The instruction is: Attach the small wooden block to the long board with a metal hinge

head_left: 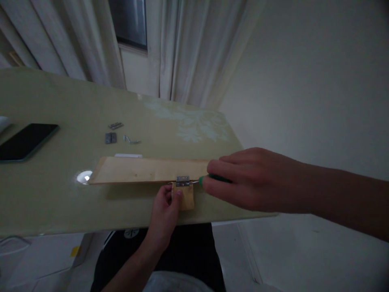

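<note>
A long pale wooden board (146,170) lies on the green table (60,202). A small wooden block (186,196) sits against its near edge, joined by a small metal hinge (182,181). My left hand (164,213) pinches the small block from below. My right hand (243,180) is closed round a green-handled screwdriver (212,177), whose thin shaft points left at the hinge.
Two spare hinges (110,138) (116,125) and loose screws (131,140) lie farther back on the table. A dark phone (26,141) rests at the left. A small white strip (128,155) lies behind the board. Curtains and a window stand behind.
</note>
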{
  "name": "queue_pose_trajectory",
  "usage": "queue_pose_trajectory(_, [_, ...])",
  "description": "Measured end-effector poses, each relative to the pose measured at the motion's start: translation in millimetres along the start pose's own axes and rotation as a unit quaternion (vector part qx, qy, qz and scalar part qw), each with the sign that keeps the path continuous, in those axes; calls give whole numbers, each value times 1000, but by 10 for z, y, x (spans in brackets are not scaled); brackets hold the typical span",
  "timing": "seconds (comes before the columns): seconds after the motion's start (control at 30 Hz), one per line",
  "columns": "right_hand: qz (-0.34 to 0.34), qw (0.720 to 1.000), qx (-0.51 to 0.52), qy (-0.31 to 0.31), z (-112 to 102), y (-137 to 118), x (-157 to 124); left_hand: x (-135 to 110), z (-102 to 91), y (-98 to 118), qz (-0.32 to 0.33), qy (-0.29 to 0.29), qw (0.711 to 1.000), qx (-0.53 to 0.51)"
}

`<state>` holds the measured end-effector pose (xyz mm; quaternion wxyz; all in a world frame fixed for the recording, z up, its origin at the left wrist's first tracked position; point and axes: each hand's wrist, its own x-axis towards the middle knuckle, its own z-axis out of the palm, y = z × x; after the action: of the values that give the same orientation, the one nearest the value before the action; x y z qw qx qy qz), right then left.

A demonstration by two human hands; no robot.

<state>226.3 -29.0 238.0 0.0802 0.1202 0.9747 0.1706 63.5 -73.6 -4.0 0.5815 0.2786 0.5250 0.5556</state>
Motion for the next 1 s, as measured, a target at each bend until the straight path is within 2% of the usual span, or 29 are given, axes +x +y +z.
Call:
queue_pose_trajectory(0.03, [9,1000,-18,11,18,1,-12,2,-2,-6,-1,1,1000,3])
queue_pose_trajectory(0.13, [105,994,-17,22,88,-21,-47,11,-2,-20,-3,7,1000,5])
queue_pose_trajectory(0.2, [141,987,71,26,107,-37,-74,18,3,-19,-7,6,1000,-1])
queue_pose_trajectory(0.3, [126,962,236,58,152,-66,-117,19,13,-6,-10,4,1000,-8])
queue_pose_trajectory(0.37, [128,956,238,117,272,-116,-123,14,16,6,-9,2,1000,-9])
queue_pose_trajectory(0.4, [139,958,198,155,362,-155,-113,10,16,11,-8,1,1000,-9])
queue_pose_trajectory(0.43, [143,956,135,219,465,-203,-94,6,15,16,-8,-1,1000,-9])
queue_pose_trajectory(0.5, [174,921,117,328,661,-317,-39,-3,14,24,-7,-1,1000,-6])
queue_pose_trajectory(0.57, [211,872,220,382,787,-432,16,-10,14,30,-4,3,1000,-3])
queue_pose_trajectory(0.6, [221,850,275,392,817,-480,36,-12,15,33,-4,3,1000,0])
queue_pose_trajectory(0.67, [229,821,374,365,839,-547,60,-13,17,39,-3,0,1000,3])
queue_pose_trajectory(0.73, [228,804,421,353,873,-568,80,-9,18,43,-7,-3,1000,4])
queue_pose_trajectory(0.77, [231,795,411,380,907,-566,95,-7,16,44,-10,-4,1000,3])
queue_pose_trajectory(0.87, [266,757,292,521,1037,-545,152,-3,8,38,-11,-6,1000,-4])
queue_pose_trajectory(0.9, [269,749,281,536,1068,-542,167,-4,4,33,-8,-8,1000,-5])
queue_pose_trajectory(1.0, [264,757,347,487,1086,-551,181,-6,-6,16,-8,-6,1000,0])
